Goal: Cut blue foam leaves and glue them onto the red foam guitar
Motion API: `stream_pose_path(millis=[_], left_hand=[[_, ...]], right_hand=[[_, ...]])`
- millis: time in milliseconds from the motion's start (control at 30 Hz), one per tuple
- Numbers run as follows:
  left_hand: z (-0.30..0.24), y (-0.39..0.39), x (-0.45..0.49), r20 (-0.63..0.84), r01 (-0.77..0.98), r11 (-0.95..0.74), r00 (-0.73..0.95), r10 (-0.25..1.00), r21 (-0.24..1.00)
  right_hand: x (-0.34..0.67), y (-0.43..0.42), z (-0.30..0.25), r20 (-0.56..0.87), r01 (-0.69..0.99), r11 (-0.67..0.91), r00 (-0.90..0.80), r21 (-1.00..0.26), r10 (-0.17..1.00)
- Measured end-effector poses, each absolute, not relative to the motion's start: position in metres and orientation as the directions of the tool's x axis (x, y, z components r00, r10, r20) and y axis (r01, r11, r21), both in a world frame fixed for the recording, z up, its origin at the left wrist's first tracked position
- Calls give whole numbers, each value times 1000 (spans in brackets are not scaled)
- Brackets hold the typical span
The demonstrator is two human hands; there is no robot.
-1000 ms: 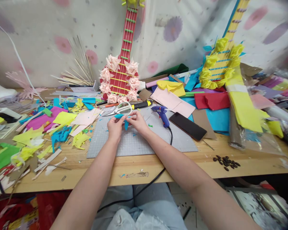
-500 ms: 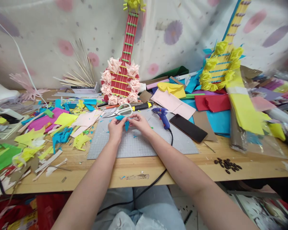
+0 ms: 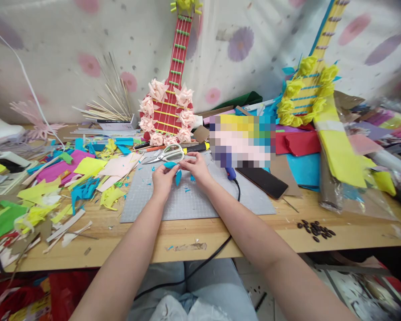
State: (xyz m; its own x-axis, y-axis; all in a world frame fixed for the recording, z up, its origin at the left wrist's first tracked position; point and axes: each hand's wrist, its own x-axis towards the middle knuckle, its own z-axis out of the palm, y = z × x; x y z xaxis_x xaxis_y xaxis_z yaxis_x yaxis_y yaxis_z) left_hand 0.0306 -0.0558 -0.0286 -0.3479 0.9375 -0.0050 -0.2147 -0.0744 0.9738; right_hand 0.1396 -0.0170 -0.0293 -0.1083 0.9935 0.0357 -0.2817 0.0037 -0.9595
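My left hand (image 3: 162, 179) and my right hand (image 3: 197, 169) meet over the grey cutting mat (image 3: 194, 200). Both pinch a small blue paper piece (image 3: 174, 170) between their fingertips; a blue point hangs down from it. White-handled scissors (image 3: 167, 154) lie just beyond my fingers at the mat's far edge. Small blue scraps dot the mat around my hands.
A red paper guitar with pink flowers (image 3: 169, 109) leans on the wall behind. A black phone (image 3: 262, 182) and a glue gun's cord (image 3: 234, 187) lie right of my hands. Coloured paper scraps (image 3: 70, 178) cover the left, paper sheets and a yellow guitar (image 3: 312, 89) the right. Dark seeds (image 3: 316, 228) sit near the front edge.
My hands have stayed over the mat, working the blue paper piece; my right hand has shifted slightly up and away. The view has tilted a little.
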Motion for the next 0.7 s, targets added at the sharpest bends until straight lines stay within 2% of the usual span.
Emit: stream_pose_path(millis=[433,700], left_hand=[[-28,-56,32,-6,-208,-72,-354,935,975],[-27,-56,32,-1,-222,-82,-352,936,972]], right_hand=[[139,-16,-30,41,-244,24,-63,-969,997],[137,-17,-30,76,-280,60,-47,-958,996]])
